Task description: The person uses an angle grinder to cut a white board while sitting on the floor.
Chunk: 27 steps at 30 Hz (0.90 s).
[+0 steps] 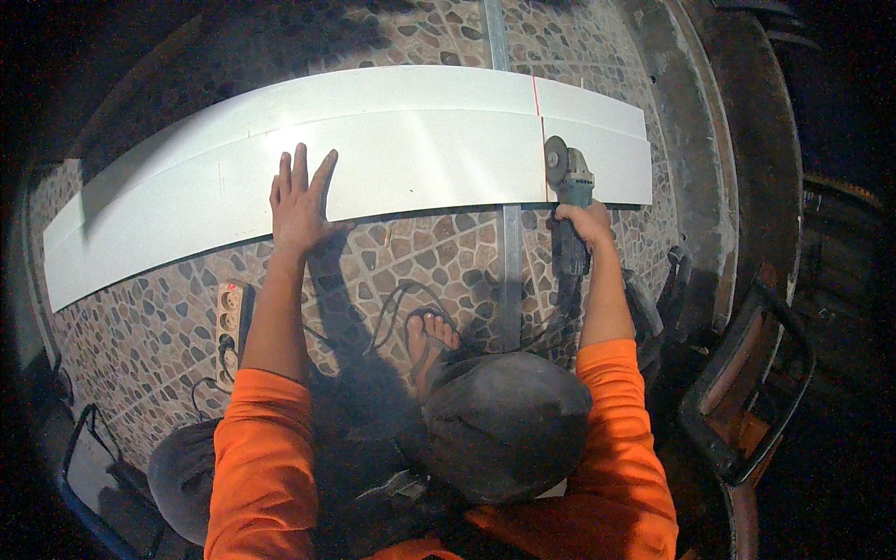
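A long white panel (420, 140) lies across a pebble-patterned tile floor (420, 252). A thin red line (538, 103) crosses it near its right end. My left hand (299, 201) presses flat on the panel's near edge, fingers spread. My right hand (586, 222) grips a teal angle grinder (571, 177); its disc (555, 161) sits at the red line on the panel's near half. Both arms wear orange sleeves.
A power strip (230, 322) with a lit red switch and a plugged cable lies on the floor to the left. My sandalled foot (431, 336) rests below the panel. A metal strip (511, 280) runs under the panel. Dark frames stand at the right (747, 392) and lower left (84, 457).
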Available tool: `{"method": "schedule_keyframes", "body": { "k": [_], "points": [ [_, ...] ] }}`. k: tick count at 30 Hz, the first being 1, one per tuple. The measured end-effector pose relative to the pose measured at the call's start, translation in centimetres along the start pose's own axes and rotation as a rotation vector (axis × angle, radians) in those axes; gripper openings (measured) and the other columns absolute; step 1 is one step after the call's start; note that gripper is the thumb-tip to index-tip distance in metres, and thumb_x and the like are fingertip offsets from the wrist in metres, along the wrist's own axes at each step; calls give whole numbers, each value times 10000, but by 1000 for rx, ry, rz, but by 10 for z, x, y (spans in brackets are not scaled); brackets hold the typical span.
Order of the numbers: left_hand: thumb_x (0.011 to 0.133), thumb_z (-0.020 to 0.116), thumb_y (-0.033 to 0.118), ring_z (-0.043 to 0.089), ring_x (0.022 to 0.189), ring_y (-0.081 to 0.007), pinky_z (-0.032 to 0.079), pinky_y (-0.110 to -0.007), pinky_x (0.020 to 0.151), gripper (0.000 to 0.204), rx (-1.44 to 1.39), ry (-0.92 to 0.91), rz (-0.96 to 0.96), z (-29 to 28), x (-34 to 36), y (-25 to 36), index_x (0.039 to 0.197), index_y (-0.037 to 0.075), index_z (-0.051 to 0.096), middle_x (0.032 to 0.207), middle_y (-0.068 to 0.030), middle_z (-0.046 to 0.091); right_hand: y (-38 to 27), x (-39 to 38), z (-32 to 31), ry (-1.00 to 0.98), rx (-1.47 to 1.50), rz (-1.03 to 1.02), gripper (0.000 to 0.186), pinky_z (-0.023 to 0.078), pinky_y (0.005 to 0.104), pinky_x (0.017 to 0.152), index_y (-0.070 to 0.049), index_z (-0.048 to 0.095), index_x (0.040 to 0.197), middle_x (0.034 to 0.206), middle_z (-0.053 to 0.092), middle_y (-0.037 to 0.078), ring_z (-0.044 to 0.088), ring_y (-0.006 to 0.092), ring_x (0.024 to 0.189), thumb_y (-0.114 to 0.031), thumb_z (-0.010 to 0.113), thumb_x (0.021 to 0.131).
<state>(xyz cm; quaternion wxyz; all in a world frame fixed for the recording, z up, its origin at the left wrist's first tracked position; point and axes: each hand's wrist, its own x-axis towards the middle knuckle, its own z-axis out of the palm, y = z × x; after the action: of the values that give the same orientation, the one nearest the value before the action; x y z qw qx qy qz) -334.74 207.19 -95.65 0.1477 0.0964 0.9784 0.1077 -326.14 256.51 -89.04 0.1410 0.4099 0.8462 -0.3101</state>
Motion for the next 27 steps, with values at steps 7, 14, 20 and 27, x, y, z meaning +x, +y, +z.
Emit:
{"method": "schedule_keyframes", "body": {
  "k": [7,14,20,27],
  "points": [
    [581,1056,422,114,1694,-370,220,-569,1351,1367,8,-17,-7,1,0,4,1716,443,294,1843,-102,115,2,3,-1,14,4,15,434,588,403,761,13,784,955,945,792,131,743,244,825,-263,875,632],
    [580,1054,441,109,1696,-368,215,-572,1352,1368,3,-4,-6,0,0,0,1717,441,292,1843,-101,115,-3,4,0,-29,73,20,449,593,400,740,26,782,955,929,793,138,752,252,803,-254,884,619],
    [586,1052,441,100,1697,-368,206,-572,1353,1364,-8,-7,-2,-2,-1,0,1718,438,291,1846,-101,105,5,15,2,-3,40,7,444,595,402,714,40,782,948,900,795,150,755,259,771,-244,879,621],
    [591,1052,427,104,1696,-372,216,-569,1349,1351,28,-33,-18,-4,-1,2,1716,428,304,1844,-108,112,16,31,6,-58,102,-7,440,598,406,731,58,779,949,917,793,156,756,268,778,-234,874,633]
  ]
}}
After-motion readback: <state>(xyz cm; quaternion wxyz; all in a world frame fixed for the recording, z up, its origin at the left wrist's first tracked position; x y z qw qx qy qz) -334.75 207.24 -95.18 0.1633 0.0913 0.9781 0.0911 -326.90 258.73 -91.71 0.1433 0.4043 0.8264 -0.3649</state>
